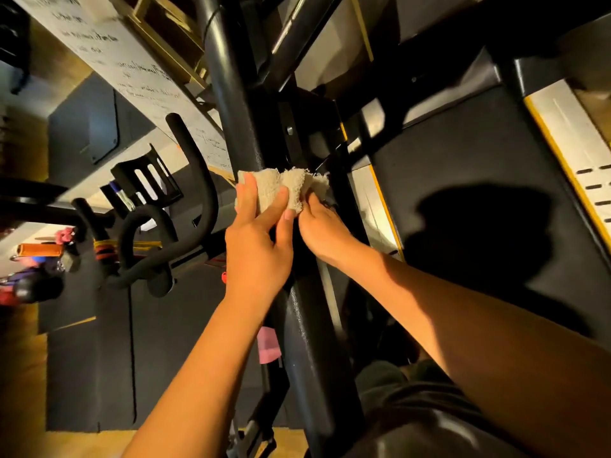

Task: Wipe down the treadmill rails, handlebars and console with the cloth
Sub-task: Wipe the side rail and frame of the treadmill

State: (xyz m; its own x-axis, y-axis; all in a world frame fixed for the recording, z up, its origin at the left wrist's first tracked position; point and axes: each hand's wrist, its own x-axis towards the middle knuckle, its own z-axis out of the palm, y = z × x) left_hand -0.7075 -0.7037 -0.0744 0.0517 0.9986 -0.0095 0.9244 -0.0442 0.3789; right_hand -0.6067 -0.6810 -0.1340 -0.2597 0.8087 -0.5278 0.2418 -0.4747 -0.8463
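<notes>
A beige cloth (284, 190) is wrapped around a black treadmill upright rail (231, 120) that runs from the top centre down to the bottom of the view. My left hand (256, 249) grips the cloth from the left, fingers and thumb pressed on it. My right hand (325, 231) holds the cloth's right side, its fingertips tucked under the fabric. The treadmill's black belt (463, 200) lies to the right, flanked by silver side rails with yellow edging (575, 140).
An exercise bike's black handlebars (195, 180) and tablet holder (145, 180) stand close on the left. A whiteboard with writing (132, 71) leans beyond them. A pink object (268, 345) hangs beside the rail below my left hand. Dark floor mats cover the floor.
</notes>
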